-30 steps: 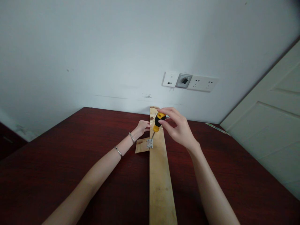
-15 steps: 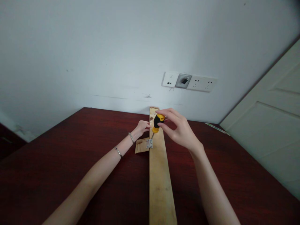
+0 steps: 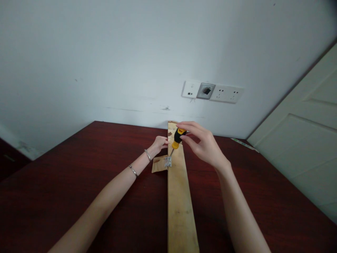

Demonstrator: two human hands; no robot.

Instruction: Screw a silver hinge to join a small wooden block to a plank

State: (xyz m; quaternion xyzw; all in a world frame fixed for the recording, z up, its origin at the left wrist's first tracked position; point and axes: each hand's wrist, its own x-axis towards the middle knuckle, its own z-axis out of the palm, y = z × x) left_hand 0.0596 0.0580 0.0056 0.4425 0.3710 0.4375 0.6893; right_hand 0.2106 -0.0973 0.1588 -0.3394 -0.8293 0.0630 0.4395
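My right hand [image 3: 201, 142] is closed around the yellow and black handle of a screwdriver [image 3: 179, 136]. The tool tilts, its shaft pointing down and left to a small metal hinge [image 3: 167, 161]. That hinge lies across the edge of a long wooden plank [image 3: 181, 203] and a short wooden piece [image 3: 159, 164] on its left. With its fingers curled, my left hand [image 3: 159, 143] touches the plank's left edge beyond the hinge; its fingertips are partly hidden there.
The dark red tabletop [image 3: 126, 214] runs back to a white wall [image 3: 126, 63] with sockets [image 3: 226, 93]. A thin printed strip [image 3: 244, 144] lies at the back right, near a white panelled door [image 3: 310, 133].
My right hand has shifted slightly to the right, and the screwdriver handle leans a little further right. My left hand, the plank and the hinge stay nearly where they were.
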